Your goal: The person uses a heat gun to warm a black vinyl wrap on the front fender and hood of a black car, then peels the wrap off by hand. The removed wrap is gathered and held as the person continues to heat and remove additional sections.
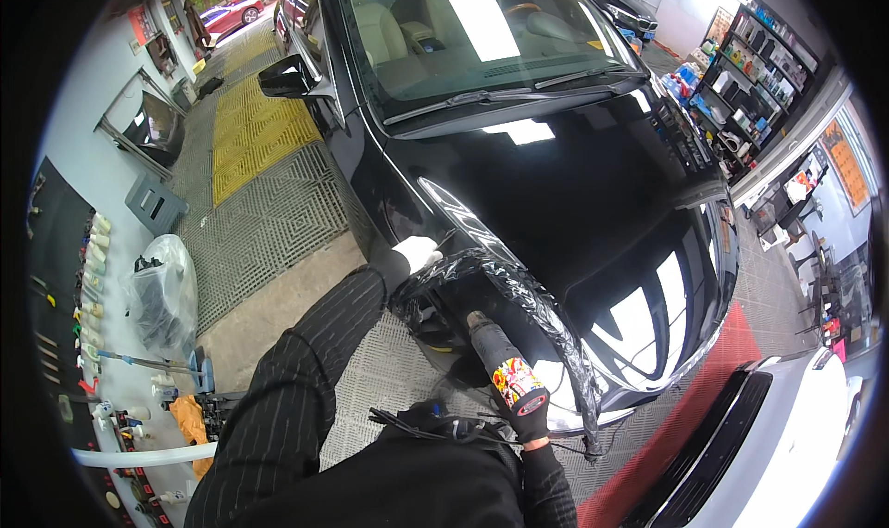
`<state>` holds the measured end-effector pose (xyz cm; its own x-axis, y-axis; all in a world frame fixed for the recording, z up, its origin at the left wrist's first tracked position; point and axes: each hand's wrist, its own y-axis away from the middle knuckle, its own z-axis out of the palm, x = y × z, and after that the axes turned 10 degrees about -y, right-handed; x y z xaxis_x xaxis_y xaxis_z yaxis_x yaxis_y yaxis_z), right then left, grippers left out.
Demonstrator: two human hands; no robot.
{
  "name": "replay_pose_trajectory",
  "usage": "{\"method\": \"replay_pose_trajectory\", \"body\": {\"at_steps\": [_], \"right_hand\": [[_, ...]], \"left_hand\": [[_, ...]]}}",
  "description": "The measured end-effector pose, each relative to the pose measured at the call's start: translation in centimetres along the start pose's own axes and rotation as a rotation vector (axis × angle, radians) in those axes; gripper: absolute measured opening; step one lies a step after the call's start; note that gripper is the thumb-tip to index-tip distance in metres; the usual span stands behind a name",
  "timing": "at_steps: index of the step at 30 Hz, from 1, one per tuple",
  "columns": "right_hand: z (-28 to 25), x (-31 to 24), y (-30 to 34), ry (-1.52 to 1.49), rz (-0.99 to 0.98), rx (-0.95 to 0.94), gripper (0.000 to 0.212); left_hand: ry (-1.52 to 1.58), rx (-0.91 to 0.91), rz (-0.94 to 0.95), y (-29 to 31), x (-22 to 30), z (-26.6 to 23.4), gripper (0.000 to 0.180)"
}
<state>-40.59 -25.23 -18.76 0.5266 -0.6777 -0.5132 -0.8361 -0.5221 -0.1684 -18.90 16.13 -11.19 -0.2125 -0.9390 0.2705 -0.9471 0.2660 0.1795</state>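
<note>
My left hand, in a white glove, is closed at the front fender of a black car, gripping the end of a glossy, crumpled strip of film. The strip arches past the headlight area and hangs down along the car's front corner. Lower and to the right, my right hand, in a black glove, is wrapped round a heat gun with a colourful sticker. Its nozzle points up and away from me, towards the panel under the film, apart from the film. My left fingertips are too small to make out clearly.
A white car's front stands close at the lower right. On the left are a plastic-covered item, a grey step stool and wall-hung tools. Loaded shelves stand at the far right. Grey, yellow and red grating covers the floor.
</note>
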Motion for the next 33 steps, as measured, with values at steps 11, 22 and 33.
{"method": "replay_pose_trajectory", "body": {"at_steps": [11,22,33], "right_hand": [[-1.4,-0.6,1.0,-0.296,0.088,0.117,0.041],[-5.3,-1.4,0.1,-0.402,0.08,0.13,0.039],[-6.1,-0.7,0.9,-0.499,0.198,0.087,0.053]], "left_hand": [[0.131,0.201,-0.06,2.7,2.9,2.0,0.029],[0.22,0.234,-0.099,4.5,5.8,4.9,0.036],[0.458,0.281,-0.097,5.6,7.4,8.1,0.017]]}}
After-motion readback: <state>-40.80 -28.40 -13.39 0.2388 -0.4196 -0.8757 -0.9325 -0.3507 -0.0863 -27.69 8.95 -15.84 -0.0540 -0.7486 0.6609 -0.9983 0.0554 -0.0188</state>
